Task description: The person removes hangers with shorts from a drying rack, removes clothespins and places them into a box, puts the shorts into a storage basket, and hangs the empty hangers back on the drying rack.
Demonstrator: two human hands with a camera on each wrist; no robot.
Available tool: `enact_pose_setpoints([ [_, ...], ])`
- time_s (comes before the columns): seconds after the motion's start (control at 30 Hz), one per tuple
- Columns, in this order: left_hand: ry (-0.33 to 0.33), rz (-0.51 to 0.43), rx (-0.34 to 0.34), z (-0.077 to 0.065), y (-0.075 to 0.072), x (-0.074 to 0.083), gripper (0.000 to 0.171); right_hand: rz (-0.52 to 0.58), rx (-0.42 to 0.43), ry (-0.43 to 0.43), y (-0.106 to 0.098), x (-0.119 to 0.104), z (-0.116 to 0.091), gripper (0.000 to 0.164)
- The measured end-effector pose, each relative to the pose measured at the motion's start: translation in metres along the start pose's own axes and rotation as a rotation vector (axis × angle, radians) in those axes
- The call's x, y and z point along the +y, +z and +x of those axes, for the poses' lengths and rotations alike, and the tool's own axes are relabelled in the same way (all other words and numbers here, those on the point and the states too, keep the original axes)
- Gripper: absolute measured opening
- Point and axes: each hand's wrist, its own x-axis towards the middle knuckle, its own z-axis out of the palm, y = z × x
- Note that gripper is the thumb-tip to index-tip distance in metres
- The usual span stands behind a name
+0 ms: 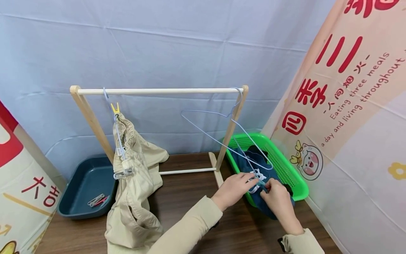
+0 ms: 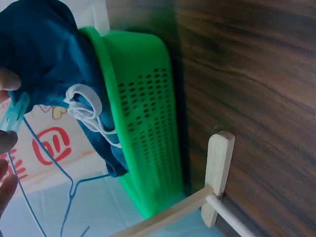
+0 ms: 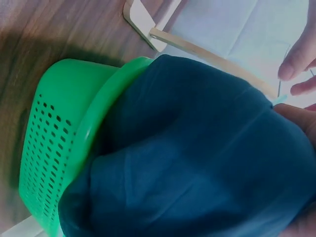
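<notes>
A dark blue garment (image 1: 244, 165) with a white drawstring (image 2: 85, 106) lies partly in the green basket (image 1: 296, 174) and spills over its near rim. At its edge is a light blue clothespin (image 2: 17, 111), close to the wire of a blue hanger (image 1: 206, 134). My left hand (image 1: 234, 188) pinches the clothespin beside the hanger's lower end; its thumb is hidden in the head view. With my right hand (image 1: 277, 197) I grip the garment's edge right by the clothespin. The hanger's hook sits on the white rail (image 1: 165, 91), and its frame tilts toward me.
Beige trousers (image 1: 136, 197) hang at the rack's left end, fastened with a yellow clothespin (image 1: 115, 108). Left of them stands a dark blue basin (image 1: 85, 180) holding loose clothespins (image 1: 96, 200). The wooden rack post (image 1: 233, 128) rises beside the basket.
</notes>
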Motion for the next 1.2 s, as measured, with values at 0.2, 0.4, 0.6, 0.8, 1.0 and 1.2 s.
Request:
enact_pose_setpoints([
  [0.2, 0.024, 0.081, 0.039, 0.002, 0.000, -0.001, 0.036, -0.008, 0.018, -0.054, -0.004, -0.004, -0.001, 0.021],
  [0.4, 0.047, 0.154, 0.055, 0.005, 0.002, -0.001, 0.029, -0.023, 0.021, -0.091, -0.007, -0.005, 0.000, 0.022],
  [0.6, 0.058, 0.220, 0.084, 0.006, 0.003, -0.001, 0.021, -0.017, -0.009, -0.089, -0.008, -0.004, 0.000, 0.021],
  [0.8, 0.071, 0.220, 0.131, 0.006, 0.005, 0.000, 0.015, 0.006, -0.024, -0.064, -0.005, -0.003, -0.001, 0.020],
  [1.0, 0.068, 0.248, 0.142, 0.006, 0.005, -0.001, 0.010, 0.028, -0.085, 0.030, -0.005, -0.007, -0.001, 0.020],
  [1.2, 0.075, 0.264, 0.157, 0.005, 0.007, -0.004, 0.013, 0.006, -0.131, 0.099, -0.007, -0.011, -0.001, 0.020],
])
